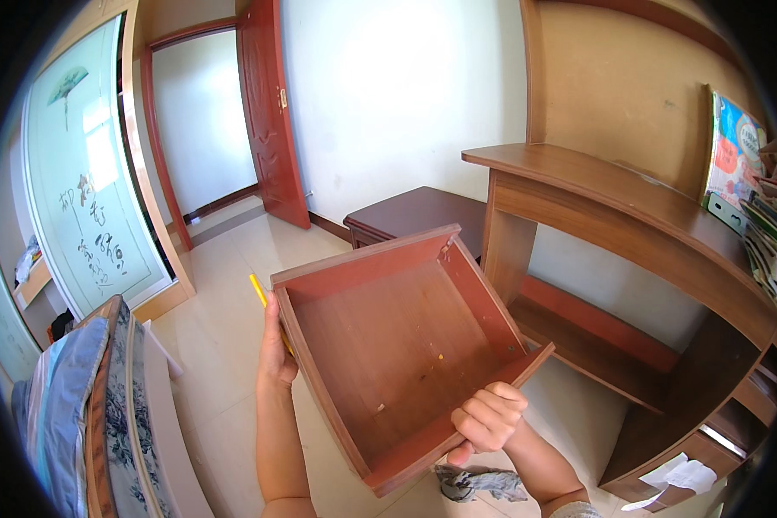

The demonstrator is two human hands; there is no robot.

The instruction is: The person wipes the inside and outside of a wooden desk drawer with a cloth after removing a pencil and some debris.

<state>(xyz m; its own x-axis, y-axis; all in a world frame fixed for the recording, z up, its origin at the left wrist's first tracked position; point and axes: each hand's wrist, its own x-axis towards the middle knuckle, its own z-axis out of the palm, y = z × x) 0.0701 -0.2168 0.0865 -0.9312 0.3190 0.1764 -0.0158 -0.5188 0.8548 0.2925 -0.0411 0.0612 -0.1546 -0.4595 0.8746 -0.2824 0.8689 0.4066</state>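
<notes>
A wooden drawer (388, 349) is held tilted in mid-air before me, its reddish-brown inside facing up. A few small crumbs and a tiny yellow bit lie on its bottom. My left hand (277, 349) presses against the drawer's left side and also holds a thin yellow stick (258, 289), perhaps a pencil. Most of the left fingers are hidden behind that side. With its fingers curled over the near right wall, my right hand (490, 417) grips the drawer close to its projecting front panel.
A wooden desk (596, 178) stands at right, with books (738, 149) on it. White paper (680, 478) hangs on its lower drawers. A crumpled grey cloth (479, 484) lies on the tiled floor. Behind are a dark cabinet (421, 207) and a red door (269, 116); a bed (129, 414) is at left.
</notes>
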